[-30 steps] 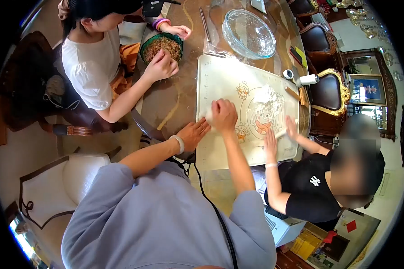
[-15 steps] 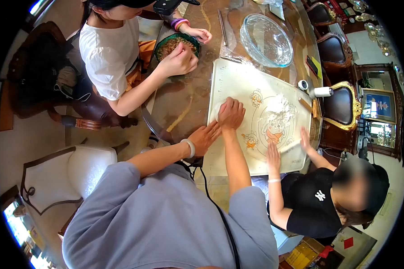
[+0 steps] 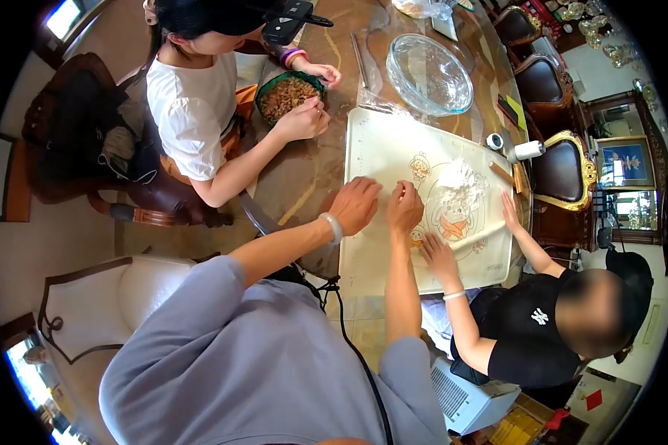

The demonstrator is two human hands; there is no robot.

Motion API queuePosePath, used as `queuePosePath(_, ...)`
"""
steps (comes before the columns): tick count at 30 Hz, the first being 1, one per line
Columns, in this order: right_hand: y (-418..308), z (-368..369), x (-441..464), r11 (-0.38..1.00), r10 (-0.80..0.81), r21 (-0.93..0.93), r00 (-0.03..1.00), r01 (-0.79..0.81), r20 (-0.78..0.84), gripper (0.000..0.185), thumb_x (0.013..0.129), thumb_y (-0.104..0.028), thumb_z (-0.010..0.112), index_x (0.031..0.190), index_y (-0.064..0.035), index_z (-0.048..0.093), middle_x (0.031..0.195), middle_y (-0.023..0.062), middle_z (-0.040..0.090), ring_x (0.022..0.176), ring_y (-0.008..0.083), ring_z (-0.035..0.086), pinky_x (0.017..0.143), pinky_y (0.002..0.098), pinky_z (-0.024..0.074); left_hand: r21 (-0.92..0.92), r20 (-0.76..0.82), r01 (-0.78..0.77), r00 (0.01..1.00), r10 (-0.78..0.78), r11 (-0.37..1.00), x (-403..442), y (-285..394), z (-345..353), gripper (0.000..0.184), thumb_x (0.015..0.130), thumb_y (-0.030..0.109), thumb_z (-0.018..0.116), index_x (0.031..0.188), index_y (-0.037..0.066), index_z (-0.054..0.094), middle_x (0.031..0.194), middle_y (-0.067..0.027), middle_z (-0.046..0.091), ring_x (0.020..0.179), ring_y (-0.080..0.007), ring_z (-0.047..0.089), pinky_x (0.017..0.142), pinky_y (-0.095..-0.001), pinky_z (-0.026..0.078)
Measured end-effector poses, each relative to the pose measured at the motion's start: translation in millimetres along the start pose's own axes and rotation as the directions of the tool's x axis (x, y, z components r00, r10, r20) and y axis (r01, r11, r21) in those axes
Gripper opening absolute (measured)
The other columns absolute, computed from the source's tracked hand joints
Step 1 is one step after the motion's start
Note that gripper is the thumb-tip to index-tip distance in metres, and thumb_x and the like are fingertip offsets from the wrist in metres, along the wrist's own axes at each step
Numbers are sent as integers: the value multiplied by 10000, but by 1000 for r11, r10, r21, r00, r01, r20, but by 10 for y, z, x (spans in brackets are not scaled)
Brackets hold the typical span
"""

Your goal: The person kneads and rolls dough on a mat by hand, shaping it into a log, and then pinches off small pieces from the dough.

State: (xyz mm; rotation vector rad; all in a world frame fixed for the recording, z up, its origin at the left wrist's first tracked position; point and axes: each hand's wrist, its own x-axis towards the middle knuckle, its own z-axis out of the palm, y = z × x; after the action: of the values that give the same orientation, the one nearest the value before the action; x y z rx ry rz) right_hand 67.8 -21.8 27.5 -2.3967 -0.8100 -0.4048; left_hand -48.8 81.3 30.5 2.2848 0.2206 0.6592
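Over the left part of a cream printed mat (image 3: pixel 378 148), my left hand (image 3: pixel 353 205) is curled with its fingers together. What it holds, if anything, is hidden under it. My right hand (image 3: pixel 406 209) is a short way to its right, fingers bent down and pressed together above the mat. Its fingertips hide whatever is in them. Just right of my right hand, a heap of white flour (image 3: pixel 460 185) covers part of the mat's cartoon print.
On the right, a co-worker's hands (image 3: pixel 441 259) lie by a long pale roll (image 3: pixel 471 242). At upper left, another person works at a green bowl of minced filling (image 3: pixel 289 96). Beyond the mat stand a large glass bowl (image 3: pixel 430 78), a chopstick-like stick (image 3: pixel 358 59) and a white bottle (image 3: pixel 528 150).
My hands were together on a pale lump at the mat's left edge. They have moved apart, the right one to the right. The co-worker's near hand has shifted left along the roll.
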Motion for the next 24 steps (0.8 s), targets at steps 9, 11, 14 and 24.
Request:
queuePosePath(9, -47, 301, -256, 987, -156, -58, 979, 150, -127, 222, 887, -257, 531, 974, -77, 628, 927, 93, 663, 852, 332, 611, 731, 430, 473, 169, 169, -172, 975, 143, 971, 352, -319, 288, 327, 914, 335, 472, 1062, 72, 599, 1027, -113, 588, 1043, -282, 527, 937, -423, 370)
queuePosePath(11, -70, 333, -200, 989, -131, -86, 980, 119, -151, 197, 856, -284, 566, 915, -106, 625, 879, 57, 663, 828, 296, 618, 710, 415, 474, 127, 51, -263, 965, 259, 956, 389, -463, 380, 286, 904, 327, 491, 993, 84, 614, 970, -94, 589, 970, -265, 546, 891, -413, 397)
queuePosePath(14, -43, 413, -70, 989, 31, -144, 997, -42, -74, 178, 852, -299, 568, 811, -129, 602, 780, 45, 641, 766, 297, 608, 672, 429, 466, 143, 53, -179, 984, 173, 973, 544, -522, 454, 241, 876, 330, 523, 831, 112, 614, 826, -63, 581, 821, -253, 561, 786, -394, 433)
queuePosePath(24, 163, 532, 334, 950, 266, -211, 949, -229, 169, 395, 950, -402, 432, 779, -86, 596, 776, 127, 658, 756, 357, 625, 663, 465, 497, 318, 282, 72, 945, -167, 945, 1011, -557, 650, 337, 955, 360, 412, 845, 125, 626, 833, -86, 674, 824, -282, 634, 748, -415, 491)
